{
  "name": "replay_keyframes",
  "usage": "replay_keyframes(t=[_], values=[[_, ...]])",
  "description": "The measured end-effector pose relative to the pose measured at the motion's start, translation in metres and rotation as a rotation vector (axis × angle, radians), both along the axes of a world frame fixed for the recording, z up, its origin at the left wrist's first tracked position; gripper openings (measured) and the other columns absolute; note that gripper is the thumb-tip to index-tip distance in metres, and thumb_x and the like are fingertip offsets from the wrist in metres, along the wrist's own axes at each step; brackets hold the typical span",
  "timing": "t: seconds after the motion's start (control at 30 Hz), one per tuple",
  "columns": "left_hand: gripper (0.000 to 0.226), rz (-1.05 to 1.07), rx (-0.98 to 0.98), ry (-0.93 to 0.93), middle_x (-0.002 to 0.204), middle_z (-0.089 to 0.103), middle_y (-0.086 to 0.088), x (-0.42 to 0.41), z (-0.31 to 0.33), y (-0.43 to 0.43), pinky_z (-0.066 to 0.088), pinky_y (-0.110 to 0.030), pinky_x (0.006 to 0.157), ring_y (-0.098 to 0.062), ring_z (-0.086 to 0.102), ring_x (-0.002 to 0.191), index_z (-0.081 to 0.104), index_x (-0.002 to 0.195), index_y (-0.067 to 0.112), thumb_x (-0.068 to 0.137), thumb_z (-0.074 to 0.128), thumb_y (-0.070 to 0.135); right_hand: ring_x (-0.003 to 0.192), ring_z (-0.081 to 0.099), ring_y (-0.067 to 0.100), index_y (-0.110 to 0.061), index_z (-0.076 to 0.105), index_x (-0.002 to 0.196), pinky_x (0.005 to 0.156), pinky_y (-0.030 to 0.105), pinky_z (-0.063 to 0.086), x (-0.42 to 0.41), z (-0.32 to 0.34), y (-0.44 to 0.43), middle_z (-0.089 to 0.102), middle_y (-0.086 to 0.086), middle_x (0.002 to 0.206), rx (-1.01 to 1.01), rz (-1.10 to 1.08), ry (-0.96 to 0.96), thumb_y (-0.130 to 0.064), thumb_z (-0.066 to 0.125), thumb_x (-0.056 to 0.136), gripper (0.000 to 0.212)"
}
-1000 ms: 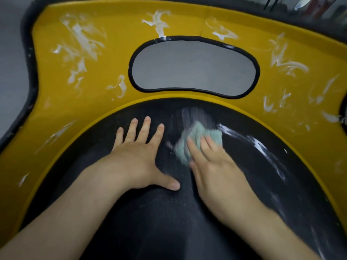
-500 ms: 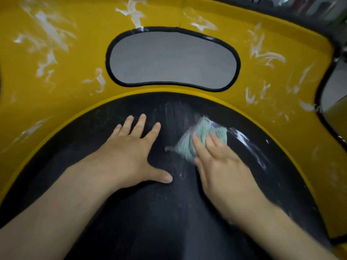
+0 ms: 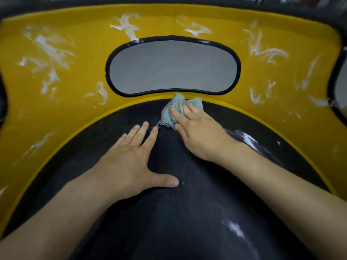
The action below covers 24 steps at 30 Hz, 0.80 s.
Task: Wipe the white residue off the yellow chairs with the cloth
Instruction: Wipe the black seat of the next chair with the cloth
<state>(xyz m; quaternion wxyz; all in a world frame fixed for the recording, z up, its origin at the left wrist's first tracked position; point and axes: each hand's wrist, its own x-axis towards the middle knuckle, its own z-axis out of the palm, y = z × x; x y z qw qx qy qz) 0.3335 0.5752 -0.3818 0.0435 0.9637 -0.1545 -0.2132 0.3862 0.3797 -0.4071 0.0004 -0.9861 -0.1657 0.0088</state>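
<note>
The straight fingers (image 3: 179, 116) of the right hand (image 3: 199, 134) are laid flat on top of a small, crumpled, pale green woven cloth (image 3: 177, 102). The cloth is pressed down, not pinched, and the thumb is hidden, so its part cannot be told. The cloth is bunched at the back edge of the black rounded seat pad (image 3: 169, 212), right where the pad meets the yellow plastic shell of the chair (image 3: 62, 113), just under the grey oval opening with a black rim (image 3: 172, 66). The fingers (image 3: 142, 131) of the left hand (image 3: 127, 162) are spread out straight, nothing is held, and the palm is rested flat on the black pad just beside the cloth. White smeared residue (image 3: 129, 28) is seen all over the yellow shell, and white streaks (image 3: 247, 140) are seen on the pad to the right. The cloth is judged to be soft, light and floppy, so it is best kept bunched under flat fingers and pressed in its middle, or it may slip out. The shell is judged hard and smooth. No brand, label or writing can be read.
</note>
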Motion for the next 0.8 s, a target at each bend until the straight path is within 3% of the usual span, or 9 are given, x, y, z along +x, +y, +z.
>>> replay_keyframes(t=[0.17,0.27,0.3,0.37,0.43,0.53,0.63,0.7,0.8], values=[[0.128,-0.052,0.042,-0.038,0.155,-0.040,0.011,-0.003,0.003,0.009,-0.014,-0.024,0.113,-0.003,-0.033,0.142,-0.030,0.150,0.035,0.056,0.028,0.099,0.144,0.037,0.027,-0.016,0.042,0.151,0.116,0.041,0.032,-0.123,0.001,-0.028,0.046,0.011,0.151,0.030,0.176,-0.014,-0.039,0.028,0.101,0.057],[0.125,-0.090,0.013,-0.074,0.153,-0.044,0.013,-0.005,-0.004,0.015,-0.017,-0.023,0.113,-0.001,-0.039,0.139,-0.034,0.147,0.039,0.052,0.014,0.105,0.142,0.040,0.025,-0.019,0.044,0.150,0.111,0.043,0.041,-0.128,0.005,-0.028,0.049,0.008,0.149,0.035,0.161,0.006,-0.042,0.028,0.100,0.057],[0.126,-0.099,0.006,-0.085,0.152,-0.044,0.013,-0.005,-0.007,0.016,-0.017,-0.022,0.113,0.000,-0.039,0.139,-0.036,0.145,0.040,0.048,0.008,0.107,0.144,0.037,0.025,-0.019,0.039,0.152,0.114,0.042,0.036,-0.116,0.007,-0.022,0.046,0.009,0.151,-0.008,0.165,-0.004,-0.043,0.025,0.101,0.058],[0.126,-0.107,0.008,-0.112,0.153,-0.043,0.014,-0.005,-0.011,0.018,-0.016,-0.023,0.115,0.000,-0.037,0.139,-0.038,0.141,0.042,0.041,0.000,0.107,0.151,0.017,0.024,-0.019,0.019,0.159,0.121,0.032,0.012,-0.079,0.010,-0.005,0.026,0.012,0.162,-0.040,0.164,0.002,-0.042,0.017,0.105,0.058],[0.121,-0.104,0.025,-0.120,0.154,-0.040,0.014,-0.006,-0.012,0.018,-0.015,-0.024,0.115,0.000,-0.034,0.141,-0.039,0.135,0.041,0.037,-0.004,0.104,0.153,0.000,0.022,-0.021,0.006,0.160,0.115,0.021,-0.007,-0.033,0.009,0.007,0.007,0.013,0.166,-0.017,0.110,0.035,-0.039,0.019,0.108,0.056],[0.125,-0.081,0.069,-0.093,0.154,-0.038,0.018,-0.006,-0.007,0.019,-0.011,-0.024,0.113,0.000,-0.029,0.143,-0.039,0.134,0.040,0.031,-0.006,0.103,0.153,-0.002,0.020,-0.023,0.006,0.160,0.106,0.018,-0.005,-0.002,0.013,0.022,0.003,0.011,0.166,0.006,0.054,0.055,-0.036,0.022,0.109,0.055],[0.122,-0.047,0.122,-0.064,0.154,-0.037,0.017,-0.012,-0.002,0.025,-0.007,-0.027,0.116,-0.004,-0.027,0.146,-0.041,0.133,0.040,0.037,-0.007,0.106,0.151,0.011,0.018,-0.021,0.019,0.159,0.111,0.013,-0.002,-0.052,0.007,0.006,0.021,0.008,0.164,0.037,0.109,0.004,-0.036,0.025,0.108,0.053],[0.118,-0.032,0.167,-0.042,0.153,-0.041,0.014,-0.018,0.001,0.028,-0.005,-0.029,0.119,-0.007,-0.028,0.146,-0.044,0.132,0.038,0.041,-0.002,0.100,0.145,0.031,0.022,-0.016,0.039,0.152,0.117,0.019,0.009,-0.109,0.010,-0.004,0.044,0.010,0.152,0.042,0.170,-0.040,-0.037,0.027,0.105,0.052],[0.119,-0.029,0.194,0.008,0.150,-0.046,0.012,-0.025,0.008,0.027,-0.003,-0.031,0.121,-0.008,-0.031,0.145,-0.045,0.131,0.038,0.040,0.004,0.096,0.140,0.042,0.021,-0.021,0.051,0.145,0.111,0.031,0.030,-0.152,0.005,-0.020,0.055,0.005,0.144,0.040,0.200,-0.051,-0.040,0.020,0.106,0.053]])
